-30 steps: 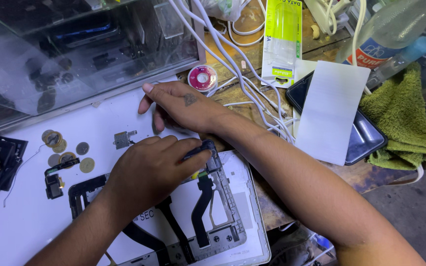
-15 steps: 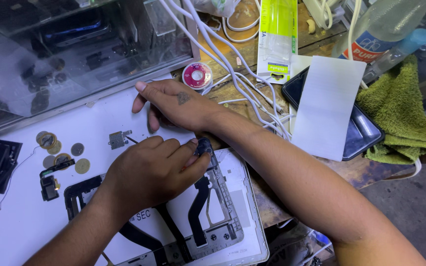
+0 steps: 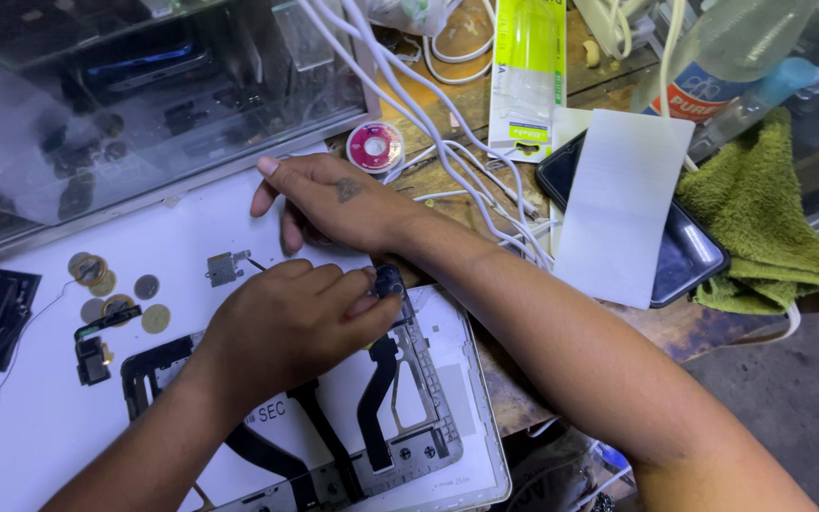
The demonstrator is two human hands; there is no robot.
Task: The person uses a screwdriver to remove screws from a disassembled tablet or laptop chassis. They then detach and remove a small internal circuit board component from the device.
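Left hand (image 3: 286,322) pinches a small black connector (image 3: 390,281) at the white tablet housing's (image 3: 471,417) upper edge; right hand (image 3: 334,199) rests beyond it, fingers spread flat.

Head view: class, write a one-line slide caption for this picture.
Left hand pinches a small black part on an opened white tablet; right hand rests flat on the white mat.

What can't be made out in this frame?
- Head view: what the left hand pinches. Only a small dark part shows past its fingers.
- Whatever lies under the right hand, flat on the white mat.
- The opened tablet: its lower edge is cut off by the frame and the left forearm hides its middle.
- Items inside the glass case: blurred by reflections.
- The dark phone: mostly covered by a white sheet.
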